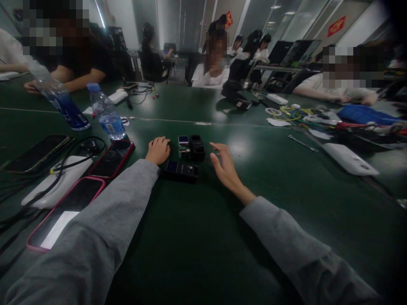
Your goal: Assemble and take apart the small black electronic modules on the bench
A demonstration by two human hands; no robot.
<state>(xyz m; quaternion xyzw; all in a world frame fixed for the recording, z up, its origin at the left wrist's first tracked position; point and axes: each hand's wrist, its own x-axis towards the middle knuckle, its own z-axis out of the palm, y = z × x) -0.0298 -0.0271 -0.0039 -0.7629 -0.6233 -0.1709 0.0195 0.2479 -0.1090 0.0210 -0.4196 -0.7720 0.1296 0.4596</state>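
Green tabletop (190, 237) was marked by pale reflections. On it, one circuit board (183, 150) was set, with one black casing (197, 147) placed just beside its right side and one black device (182, 170) with a screen laid at its near side. Left of the board, the left hand (158, 151) was held palm down; whether anything was gripped could not be told. Right of the board, the right hand (225, 168) was held wide, thumb and fingers parted, nothing grasped. Farther left of the board, three phones (113, 159) and two bottles (110, 112) were placed; far right, wires (299, 112) were heaped. Beyond it, several people (210, 78) were seen before wall panels (187, 27).
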